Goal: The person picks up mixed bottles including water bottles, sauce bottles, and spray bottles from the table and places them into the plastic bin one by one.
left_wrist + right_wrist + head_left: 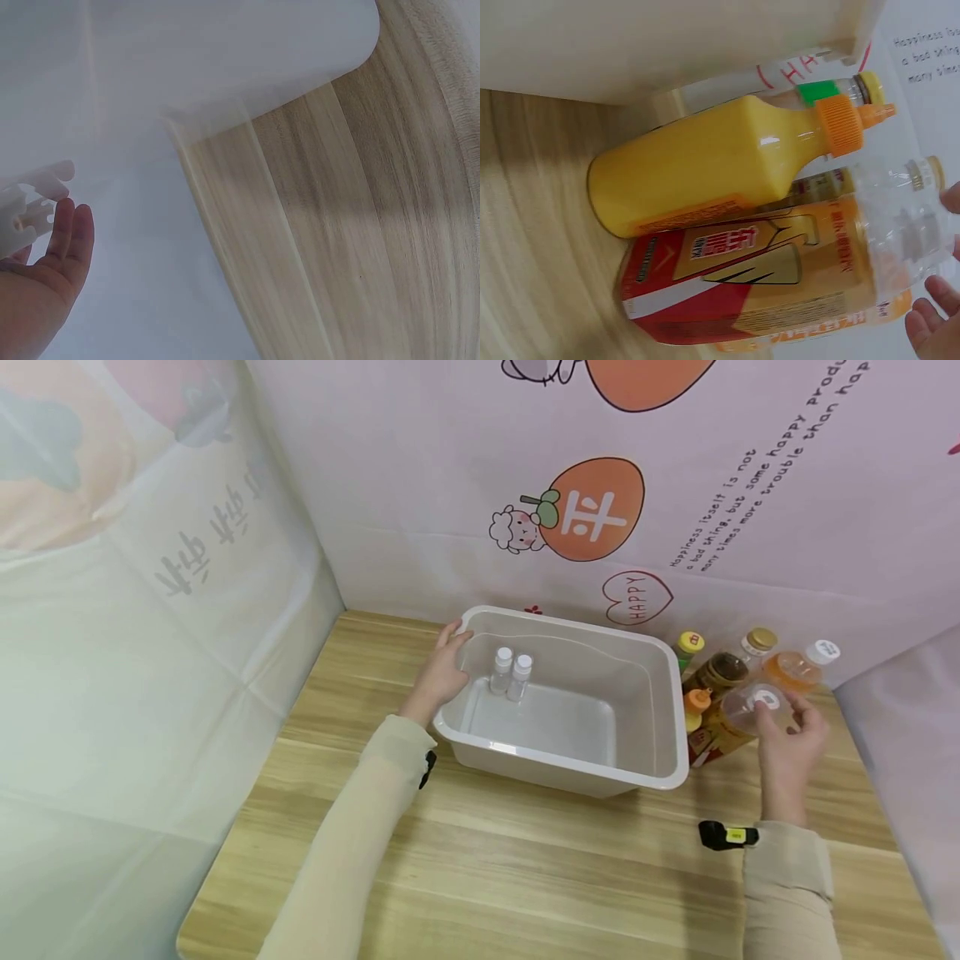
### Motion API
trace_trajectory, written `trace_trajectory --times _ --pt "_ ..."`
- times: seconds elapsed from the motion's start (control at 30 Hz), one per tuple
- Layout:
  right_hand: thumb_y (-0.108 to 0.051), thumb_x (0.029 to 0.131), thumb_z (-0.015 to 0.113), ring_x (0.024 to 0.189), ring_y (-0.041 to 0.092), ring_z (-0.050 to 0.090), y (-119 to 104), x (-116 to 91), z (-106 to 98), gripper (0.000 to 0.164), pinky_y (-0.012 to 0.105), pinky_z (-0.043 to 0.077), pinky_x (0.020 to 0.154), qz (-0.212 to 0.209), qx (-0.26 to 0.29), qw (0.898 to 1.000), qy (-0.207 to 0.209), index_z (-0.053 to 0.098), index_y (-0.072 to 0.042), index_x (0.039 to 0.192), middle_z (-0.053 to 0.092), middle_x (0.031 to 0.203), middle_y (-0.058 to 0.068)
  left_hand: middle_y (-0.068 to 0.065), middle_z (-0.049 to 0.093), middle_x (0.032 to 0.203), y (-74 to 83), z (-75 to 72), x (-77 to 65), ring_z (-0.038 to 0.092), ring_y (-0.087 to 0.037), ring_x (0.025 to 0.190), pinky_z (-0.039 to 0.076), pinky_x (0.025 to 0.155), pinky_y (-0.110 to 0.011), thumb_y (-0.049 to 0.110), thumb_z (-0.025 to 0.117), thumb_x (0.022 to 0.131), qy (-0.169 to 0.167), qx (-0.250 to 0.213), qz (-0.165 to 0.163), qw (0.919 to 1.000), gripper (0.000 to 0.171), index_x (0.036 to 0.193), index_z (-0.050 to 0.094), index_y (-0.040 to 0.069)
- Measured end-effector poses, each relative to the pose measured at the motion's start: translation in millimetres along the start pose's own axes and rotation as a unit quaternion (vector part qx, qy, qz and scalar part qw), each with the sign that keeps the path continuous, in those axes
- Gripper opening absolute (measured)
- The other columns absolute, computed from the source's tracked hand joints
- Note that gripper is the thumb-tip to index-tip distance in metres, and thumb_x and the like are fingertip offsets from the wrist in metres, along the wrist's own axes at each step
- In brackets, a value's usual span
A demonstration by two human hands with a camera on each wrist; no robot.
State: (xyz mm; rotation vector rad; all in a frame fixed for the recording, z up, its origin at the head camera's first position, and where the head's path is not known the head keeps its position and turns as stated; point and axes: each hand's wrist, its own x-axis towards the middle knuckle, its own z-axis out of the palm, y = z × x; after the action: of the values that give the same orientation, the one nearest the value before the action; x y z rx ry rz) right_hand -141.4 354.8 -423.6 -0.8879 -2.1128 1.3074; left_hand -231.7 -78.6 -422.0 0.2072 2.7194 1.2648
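The tub (540, 768) sits on the table (487, 860), before the back cloth (450, 527). Inside, two vials (501, 675) stand side by side at its back left corner. The left hand (441, 675) is at the tub's left end. Right of the tub is a cluster: the squeeze bottle (697, 702) in front, nearest the tub; the front-right bottle (712, 742) beside it, under the right hand (795, 747); behind these, from left to right, the back-left bottle (690, 643), middle bottle (722, 670) and back-right bottle (793, 668).
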Motion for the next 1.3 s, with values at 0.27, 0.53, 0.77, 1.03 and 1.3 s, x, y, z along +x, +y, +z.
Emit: trace_trajectory --times 0.27,0.53,0.77,1.03,1.3 --pt "-0.019 0.086 0.066 0.110 -0.002 0.044 8 -1 9 0.051 0.019 0.037 0.097 -0.016 0.035 0.999 -0.014 0.050 -0.018 0.135 0.044 0.113 -0.020 -0.001 0.013 0.162 1.4 -0.7 0.6 0.034 -0.032 0.141 0.056 0.086 -0.035 -0.013 0.053 0.075 0.001 -0.008 0.003 1.0000 0.077 0.147 0.036 0.009" --pt "-0.013 0.084 0.066 0.105 -0.003 0.044 10 1 13 0.051 0.016 0.037 0.092 -0.024 0.081 0.996 0.007 0.051 -0.016 0.133 0.046 0.112 -0.019 -0.002 0.013 0.162 1.5 -0.9 1.3 0.034 -0.032 0.142 0.056 0.085 -0.034 -0.013 0.053 0.075 0.002 -0.007 0.005 1.0000 0.077 0.147 0.036 0.008" --pt "-0.018 0.084 0.067 0.105 -0.003 0.041 15 4 13 0.052 0.015 0.030 0.091 -0.001 0.080 0.997 0.012 0.050 -0.017 0.133 0.046 0.110 -0.020 -0.002 0.013 0.162 2.6 -1.4 1.1 0.034 -0.033 0.141 0.056 0.085 -0.035 -0.013 0.053 0.075 0.001 -0.010 0.003 0.9999 0.077 0.147 0.036 0.009" --pt "-0.012 0.081 0.070 0.101 -0.002 0.043 12 2 13 0.043 0.015 0.031 0.090 0.026 0.129 0.991 0.015 0.056 -0.020 0.121 0.048 0.104 -0.018 0.001 0.011 0.162 1.3 -2.1 0.1 0.034 -0.033 0.142 0.057 0.087 -0.034 -0.013 0.054 0.076 -0.002 -0.015 -0.009 0.9998 0.077 0.147 0.035 0.009" --pt "-0.002 0.078 0.071 0.094 0.001 0.049 9 -2 9 0.045 0.002 0.044 0.073 0.048 0.203 0.978 0.012 0.056 -0.017 0.118 0.049 0.103 -0.011 0.001 0.011 0.162 -0.3 -0.6 0.7 0.036 -0.033 0.140 0.057 0.080 -0.032 -0.012 0.054 0.076 -0.005 -0.007 -0.007 0.9999 0.077 0.147 0.035 0.010"
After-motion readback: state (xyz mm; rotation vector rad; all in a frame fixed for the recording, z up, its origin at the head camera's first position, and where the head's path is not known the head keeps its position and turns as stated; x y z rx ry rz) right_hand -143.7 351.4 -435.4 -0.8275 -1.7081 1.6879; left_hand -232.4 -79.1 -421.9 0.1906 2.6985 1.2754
